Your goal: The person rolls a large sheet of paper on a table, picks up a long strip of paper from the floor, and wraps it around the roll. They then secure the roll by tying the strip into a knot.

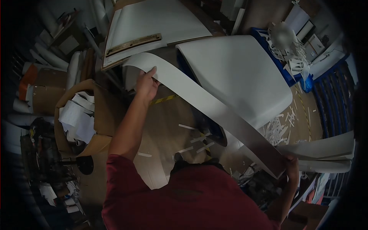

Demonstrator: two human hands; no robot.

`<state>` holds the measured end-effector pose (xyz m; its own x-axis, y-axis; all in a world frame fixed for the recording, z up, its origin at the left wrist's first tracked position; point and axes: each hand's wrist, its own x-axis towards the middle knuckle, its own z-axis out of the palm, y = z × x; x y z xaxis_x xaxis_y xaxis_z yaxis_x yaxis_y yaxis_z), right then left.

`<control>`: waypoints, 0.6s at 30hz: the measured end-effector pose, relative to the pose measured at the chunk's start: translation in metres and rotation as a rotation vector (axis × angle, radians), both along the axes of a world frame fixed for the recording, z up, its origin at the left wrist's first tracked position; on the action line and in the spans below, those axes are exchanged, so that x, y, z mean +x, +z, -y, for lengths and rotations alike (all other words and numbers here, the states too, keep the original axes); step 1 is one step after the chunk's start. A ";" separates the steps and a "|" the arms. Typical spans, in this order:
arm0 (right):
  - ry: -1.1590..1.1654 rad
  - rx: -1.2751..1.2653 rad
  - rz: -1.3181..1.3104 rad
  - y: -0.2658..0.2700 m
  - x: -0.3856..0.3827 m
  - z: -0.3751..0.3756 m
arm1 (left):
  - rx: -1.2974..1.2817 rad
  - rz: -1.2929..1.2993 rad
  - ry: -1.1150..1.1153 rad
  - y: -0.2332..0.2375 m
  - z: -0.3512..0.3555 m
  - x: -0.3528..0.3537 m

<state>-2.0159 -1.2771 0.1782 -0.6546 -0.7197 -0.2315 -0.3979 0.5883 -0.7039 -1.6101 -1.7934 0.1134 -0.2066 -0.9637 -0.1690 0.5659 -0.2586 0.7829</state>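
Observation:
A long, wide white strip stretches diagonally across the head view, from upper left to lower right. My left hand grips its lower edge near the upper-left end, thumb on top, and the strip curves down beyond it. At the far lower-right end my right hand is closed on the strip's edge. The middle of the strip passes in front of a large white sheet stack with rounded, drooping edges.
A table with white sheets and slotted wooden strips stands ahead. On the left is a cardboard box with white scraps. A blue tray holds offcuts at right. Scraps litter the floor; white rolls lie beside my right hand.

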 end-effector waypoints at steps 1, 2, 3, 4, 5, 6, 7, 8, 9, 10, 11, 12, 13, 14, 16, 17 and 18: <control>-0.014 0.006 0.004 -0.002 0.000 -0.004 | -0.020 -0.010 -0.033 -0.001 -0.001 -0.002; -0.027 -0.009 -0.003 -0.005 0.001 -0.006 | -0.018 -0.005 -0.046 -0.001 -0.002 -0.004; -0.039 -0.028 -0.010 -0.009 0.000 -0.008 | -0.025 -0.008 -0.036 0.003 -0.004 -0.007; -0.053 -0.030 -0.005 -0.014 -0.004 -0.010 | -0.031 -0.009 -0.029 0.007 -0.004 -0.012; -0.040 -0.058 -0.058 -0.020 -0.009 -0.015 | -0.031 -0.002 -0.048 0.009 -0.004 -0.016; -0.034 -0.080 -0.111 -0.026 -0.013 -0.022 | -0.043 -0.022 -0.021 0.010 -0.003 -0.021; -0.066 -0.075 -0.138 -0.028 -0.012 -0.023 | -0.051 -0.040 -0.005 0.010 -0.004 -0.029; -0.108 -0.066 -0.167 -0.031 -0.014 -0.023 | -0.041 -0.032 -0.051 0.014 -0.007 -0.038; -0.108 -0.049 -0.191 -0.038 -0.026 -0.032 | -0.061 -0.042 -0.029 0.019 -0.012 -0.047; -0.105 -0.035 -0.213 -0.048 -0.038 -0.041 | -0.085 -0.053 -0.003 0.025 -0.016 -0.056; -0.120 -0.057 -0.219 -0.057 -0.047 -0.046 | -0.084 -0.045 -0.045 0.031 -0.021 -0.067; -0.131 -0.082 -0.226 -0.064 -0.054 -0.050 | -0.086 -0.010 -0.017 0.038 -0.026 -0.077; -0.158 -0.095 -0.253 -0.067 -0.059 -0.052 | -0.092 0.024 0.011 0.044 -0.029 -0.088; -0.188 -0.104 -0.282 -0.071 -0.060 -0.055 | -0.095 0.029 -0.033 0.047 -0.031 -0.096; -0.212 -0.053 -0.329 -0.087 -0.078 -0.068 | -0.181 0.060 -0.079 0.052 -0.032 -0.116; -0.228 -0.047 -0.344 -0.091 -0.082 -0.072 | -0.180 0.066 -0.130 0.055 -0.034 -0.127; -0.240 -0.042 -0.358 -0.096 -0.088 -0.076 | -0.206 0.089 -0.122 0.059 -0.038 -0.140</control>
<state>-2.1037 -1.2011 0.0825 -0.8385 -0.5409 0.0667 -0.4764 0.6681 -0.5715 -1.7500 -1.7551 0.1725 -0.3170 -0.9484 0.0059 0.4671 -0.1507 0.8713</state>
